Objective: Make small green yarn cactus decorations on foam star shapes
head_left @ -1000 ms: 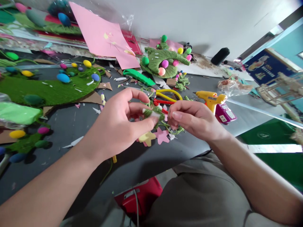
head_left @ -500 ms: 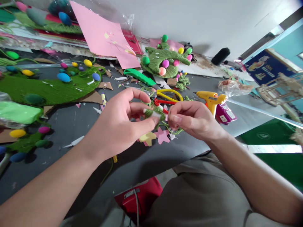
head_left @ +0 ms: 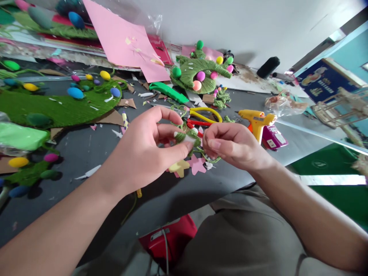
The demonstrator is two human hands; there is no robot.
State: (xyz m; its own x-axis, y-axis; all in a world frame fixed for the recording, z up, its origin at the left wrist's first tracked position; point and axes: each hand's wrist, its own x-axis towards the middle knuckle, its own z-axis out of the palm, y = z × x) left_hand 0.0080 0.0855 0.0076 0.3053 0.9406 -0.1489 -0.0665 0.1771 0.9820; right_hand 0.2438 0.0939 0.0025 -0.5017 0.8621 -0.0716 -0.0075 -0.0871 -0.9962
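Where the left hand's (head_left: pixel 143 149) fingers curl round the small green piece (head_left: pixel 188 138), they cover part of it, and only its yarn wrapping and a white patch show clearly. That piece is up above the near part of the table (head_left: pixel 230 180), clamped between thumb and fingers. The right hand (head_left: pixel 234 147) is just beside it, its thumb and fingertips drawn together; I cannot tell whether they pinch a strand. Beyond the hands, the yellow handle (head_left: pixel 207 109) shows, its tool partly hidden. At far left, the green shape (head_left: pixel 57 109) runs out of sight. The dark grey tabletop is strewn with paper and cardboard scraps, with a yellow star (head_left: pixel 178 168) and a pink star (head_left: pixel 197 165) below the hands. A green cutter (head_left: pixel 169 92) lies farther off, near the pink sheet (head_left: pixel 115 34), and the glue gun (head_left: pixel 257 120) is to the right, by a purple box (head_left: pixel 274 137). A pale wall (head_left: pixel 244 27) rises behind. On the far right, the blue board (head_left: pixel 317 82) bears pale characters too blurred for me to read.
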